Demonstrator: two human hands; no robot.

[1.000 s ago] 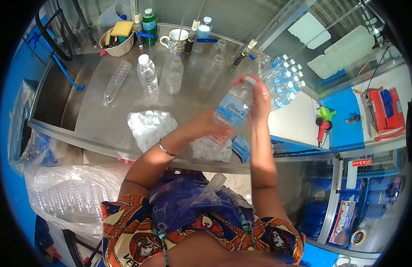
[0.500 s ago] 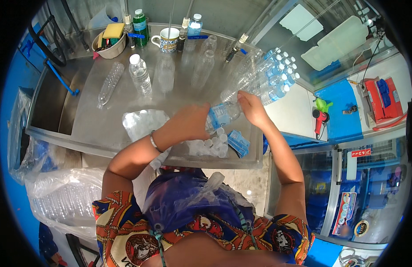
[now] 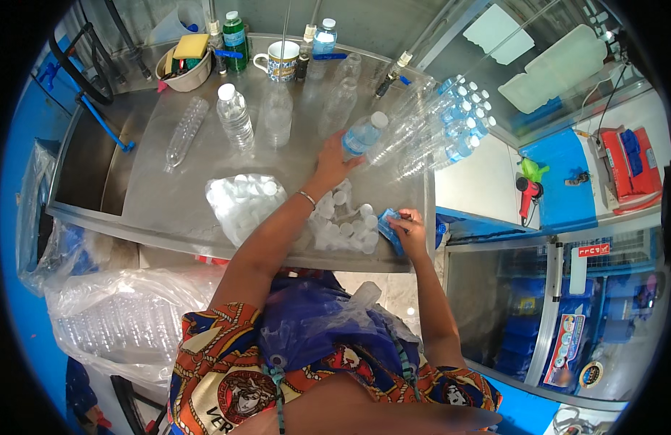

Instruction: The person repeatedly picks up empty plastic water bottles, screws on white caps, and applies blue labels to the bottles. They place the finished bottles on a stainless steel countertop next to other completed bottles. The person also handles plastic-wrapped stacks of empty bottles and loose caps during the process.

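My left hand (image 3: 333,163) grips a clear plastic bottle (image 3: 364,136) with a white cap and a blue label, held upright near the uncapped bottles. At the counter's front right, my right hand (image 3: 408,227) pinches the stack of blue labels (image 3: 390,226). Loose white caps (image 3: 346,230) lie on plastic between my arms, and a clear bag of caps (image 3: 243,206) is left of my left forearm. Farther back stand a capped unlabelled bottle (image 3: 235,119) and open clear bottles (image 3: 277,116). Another clear bottle (image 3: 186,135) lies on its side.
Labelled, capped bottles (image 3: 462,123) crowd the right end of the steel counter (image 3: 169,217). Along the back are a basket with a sponge (image 3: 187,72), a green bottle (image 3: 235,43), a mug (image 3: 281,61) and taps. A sink (image 3: 96,159) lies left. Bagged bottles (image 3: 125,319) sit below.
My left hand has carried the labelled bottle farther back and set it upright. My right hand has left the bottle's neck and come down to the labels.
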